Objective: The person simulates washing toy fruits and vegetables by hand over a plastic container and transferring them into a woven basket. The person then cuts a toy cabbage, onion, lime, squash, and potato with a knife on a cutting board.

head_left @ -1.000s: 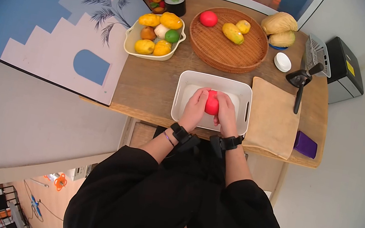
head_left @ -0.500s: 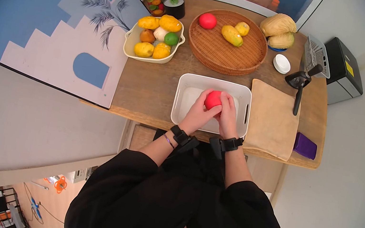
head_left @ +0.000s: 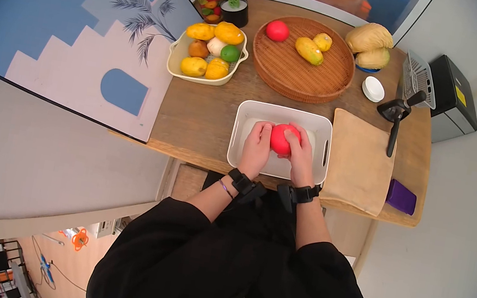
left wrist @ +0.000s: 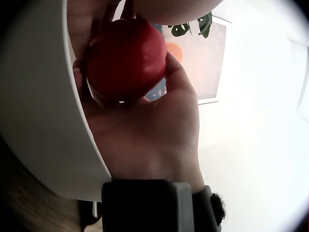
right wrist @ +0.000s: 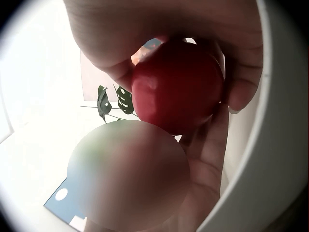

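Both hands hold a round red fruit (head_left: pixel 285 140) over the white plastic bin (head_left: pixel 235 148) at the table's front. The left hand (head_left: pixel 256 151) cups it from the left, with its fingers curled beneath and beside it. From the right, the right hand (head_left: pixel 303 162) grips the fruit with its thumb across the top. In the left wrist view the fruit (left wrist: pixel 126 60) looks dark red, smooth and slightly faceted, beside the bin's wall (left wrist: pixel 38 96). The right wrist view shows the fruit (right wrist: pixel 177 88) between the fingers, with the bin's rim (right wrist: pixel 258 121) to the right.
A wicker tray (head_left: pixel 326 78) behind the bin carries another red fruit (head_left: pixel 277 30) and two yellow ones. To the left stands a cream basket (head_left: pixel 175 66) of fruit. On the right are a tan cloth (head_left: pixel 357 162), a black-handled press (head_left: pixel 395 112), a white bowl (head_left: pixel 373 89) and a purple item (head_left: pixel 401 197).
The hands shifted their hold on the red fruit: the left thumb came across it, then drew back to the left, and the right thumb now lies over it. The fruit stays over the bin.
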Demonstrator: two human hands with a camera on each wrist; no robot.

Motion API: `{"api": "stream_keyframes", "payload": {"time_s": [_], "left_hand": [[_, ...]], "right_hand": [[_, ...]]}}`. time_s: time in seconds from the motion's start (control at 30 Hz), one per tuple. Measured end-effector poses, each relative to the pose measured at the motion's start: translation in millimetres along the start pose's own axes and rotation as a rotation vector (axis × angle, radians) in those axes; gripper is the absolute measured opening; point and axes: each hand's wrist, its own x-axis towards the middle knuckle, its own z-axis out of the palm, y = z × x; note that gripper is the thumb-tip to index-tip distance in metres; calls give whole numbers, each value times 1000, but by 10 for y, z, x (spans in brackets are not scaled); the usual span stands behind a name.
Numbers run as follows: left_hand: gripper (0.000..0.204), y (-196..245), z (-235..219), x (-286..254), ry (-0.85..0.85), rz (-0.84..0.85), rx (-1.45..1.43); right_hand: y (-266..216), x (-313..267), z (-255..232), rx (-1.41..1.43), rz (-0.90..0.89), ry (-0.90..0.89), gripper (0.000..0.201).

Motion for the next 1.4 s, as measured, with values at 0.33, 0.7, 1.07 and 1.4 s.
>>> {"api": "stream_keyframes", "payload": {"time_s": [0.33, 0.7, 1.07, 1.4], "left_hand": [[44, 53, 136, -97, -138, 223, 164], [27, 29, -1, -12, -46, 97, 48], [52, 128, 101, -89, -248, -57, 128], [30, -134, -65, 65, -50, 97, 48]], "right_hand": [[427, 276, -175, 117, -104, 83, 40], [200, 80, -44, 17, -147, -15, 32], [403, 258, -158, 188, -68, 154, 35], [240, 112, -83, 72, -132, -52, 29]]}}
